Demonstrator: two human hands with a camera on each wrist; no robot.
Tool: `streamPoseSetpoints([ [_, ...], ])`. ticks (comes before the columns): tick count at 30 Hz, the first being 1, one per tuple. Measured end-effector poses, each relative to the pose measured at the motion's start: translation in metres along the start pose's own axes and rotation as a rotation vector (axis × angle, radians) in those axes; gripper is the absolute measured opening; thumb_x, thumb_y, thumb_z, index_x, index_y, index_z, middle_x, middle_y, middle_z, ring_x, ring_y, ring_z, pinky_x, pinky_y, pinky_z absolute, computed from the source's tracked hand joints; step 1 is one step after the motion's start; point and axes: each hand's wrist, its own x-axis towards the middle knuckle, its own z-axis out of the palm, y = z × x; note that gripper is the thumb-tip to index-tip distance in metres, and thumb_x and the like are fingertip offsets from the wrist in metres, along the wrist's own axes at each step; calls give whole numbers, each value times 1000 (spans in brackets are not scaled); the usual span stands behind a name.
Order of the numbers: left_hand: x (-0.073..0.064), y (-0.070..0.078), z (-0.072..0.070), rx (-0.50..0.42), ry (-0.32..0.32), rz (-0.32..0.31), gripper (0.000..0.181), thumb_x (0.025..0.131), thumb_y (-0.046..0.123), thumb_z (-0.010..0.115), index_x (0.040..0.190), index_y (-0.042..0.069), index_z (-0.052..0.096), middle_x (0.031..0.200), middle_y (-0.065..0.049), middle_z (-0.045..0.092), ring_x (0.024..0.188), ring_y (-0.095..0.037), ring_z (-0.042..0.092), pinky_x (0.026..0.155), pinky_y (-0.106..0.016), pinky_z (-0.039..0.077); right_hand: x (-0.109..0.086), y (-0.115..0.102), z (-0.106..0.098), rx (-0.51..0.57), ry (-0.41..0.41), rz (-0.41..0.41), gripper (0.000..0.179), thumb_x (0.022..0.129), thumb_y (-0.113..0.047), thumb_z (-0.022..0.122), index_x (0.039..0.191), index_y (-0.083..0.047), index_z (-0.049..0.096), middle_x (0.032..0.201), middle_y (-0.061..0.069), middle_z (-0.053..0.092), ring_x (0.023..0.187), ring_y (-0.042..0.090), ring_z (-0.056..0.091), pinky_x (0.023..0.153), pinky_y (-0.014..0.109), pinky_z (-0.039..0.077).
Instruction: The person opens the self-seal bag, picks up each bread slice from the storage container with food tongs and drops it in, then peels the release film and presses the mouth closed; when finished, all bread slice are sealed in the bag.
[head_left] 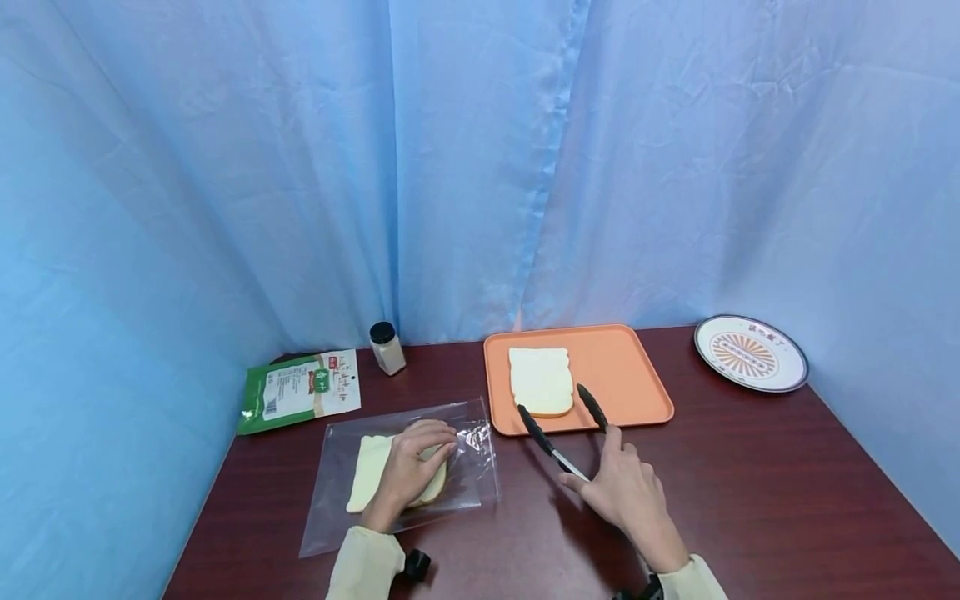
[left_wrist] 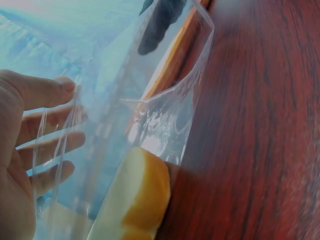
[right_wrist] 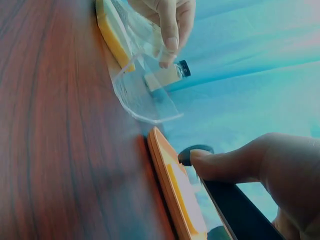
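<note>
My left hand (head_left: 416,458) pinches the upper layer of a clear plastic bag (head_left: 468,471), lifting it so that the mouth gapes toward the right. Inside the bag lies a slice of bread (head_left: 369,468), partly hidden by the hand; its browned crust shows in the left wrist view. With my right hand (head_left: 626,487) I grip metal tongs (head_left: 536,429) that have black tips. The tongs are spread, their tips over the front of an orange tray (head_left: 622,375), one at each side of a second bread slice (head_left: 540,379). That slice lies flat on the tray.
A green and white packet (head_left: 300,390) lies at the back left, near a small jar (head_left: 387,350) with a black lid. At the far right is a white patterned plate (head_left: 783,367). Blue curtains (head_left: 480,167) enclose the dark wooden table (head_left: 787,483).
</note>
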Motion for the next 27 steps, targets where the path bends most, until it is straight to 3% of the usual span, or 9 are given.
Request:
streamPoseSetpoints([
  [8,0,1,0,11,-9,-18,7,81,5,80,87,6,80,94,-5,78,95,-22,73,86,-42,60,5,-17,5,15,-6,33,92,71,-63,80,120,2,38,89,25,60,71,40,63,55,48,49],
  [17,0,1,0,12,-13,-17,7,81,5,80,88,5,80,94,-7,78,95,-23,73,87,-43,60,7,-35,14,61,-11,53,86,72,-63,80,113,3,41,73,17,59,56,27,57,46,37,43],
  [21,-1,0,1,20,-5,-2,8,80,4,81,87,5,80,93,-7,79,95,-24,73,86,-42,60,7,-43,19,47,13,47,90,71,-62,81,116,4,41,75,20,60,58,29,59,46,38,46],
  [27,-1,-1,2,16,5,9,8,78,2,82,86,5,79,93,-8,78,94,-23,73,86,-42,60,8,-53,22,46,31,55,106,72,-60,82,134,11,32,79,26,61,56,29,59,44,36,46],
])
